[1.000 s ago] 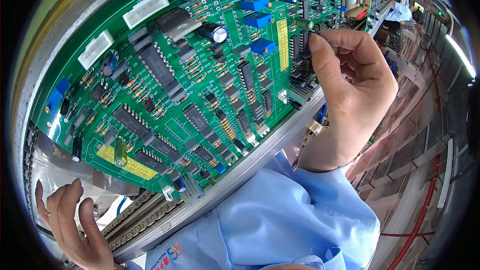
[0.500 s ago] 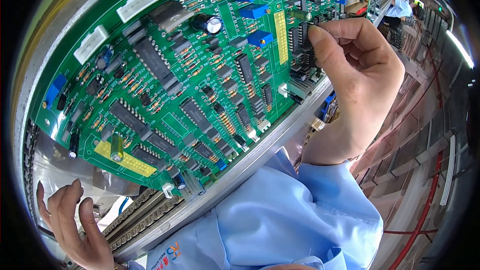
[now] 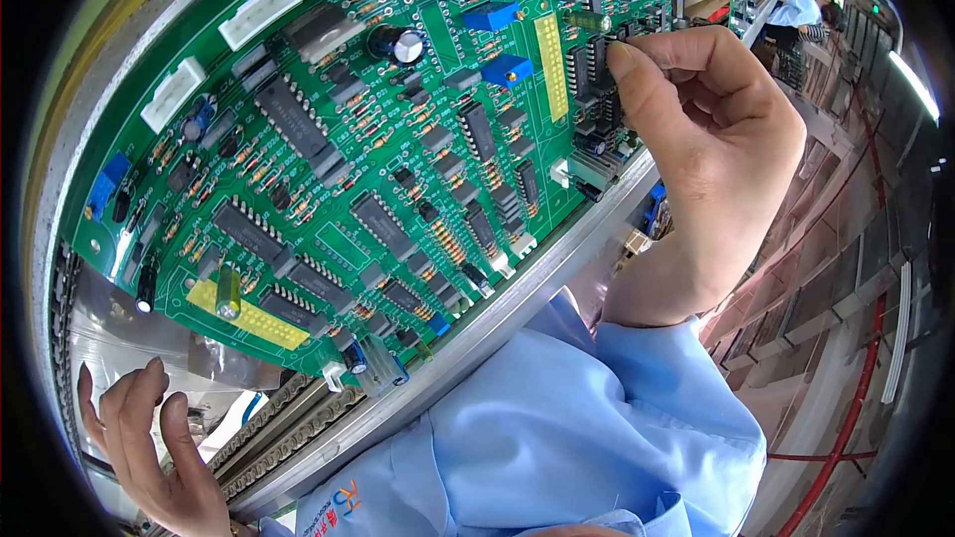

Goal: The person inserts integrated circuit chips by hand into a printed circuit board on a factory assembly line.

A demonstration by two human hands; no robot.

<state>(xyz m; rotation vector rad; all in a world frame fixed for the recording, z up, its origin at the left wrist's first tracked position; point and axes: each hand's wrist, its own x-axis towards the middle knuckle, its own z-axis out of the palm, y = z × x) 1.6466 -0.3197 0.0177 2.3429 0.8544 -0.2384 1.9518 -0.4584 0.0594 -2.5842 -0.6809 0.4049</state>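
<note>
A large green circuit board (image 3: 328, 229) fills the upper left, crowded with black chips, resistors and capacitors. My right hand (image 3: 701, 104) is at the board's right part, thumb and forefinger pinched together beside a black chip (image 3: 582, 65). Whatever sits between those fingertips is hidden or too small to make out. Close by the pinch lie a yellow connector strip (image 3: 550, 68) and a blue trimmer component (image 3: 506, 71). At the lower left my left hand (image 3: 149, 447) is raised with its fingers apart and loosely bent. It touches no part of the board, and nothing shows in it.
A metal rail (image 3: 468, 313) runs along the board's near edge, with a chain (image 3: 284, 452) beside it at the lower left. Clear plastic sheeting (image 3: 119, 313) lies beyond the left hand. A person in blue (image 3: 796, 10) is far off at the upper right.
The board's parts appear slightly farther left in the picture. My right hand's pinched fingertips have shifted a little left too. The left hand has barely moved.
</note>
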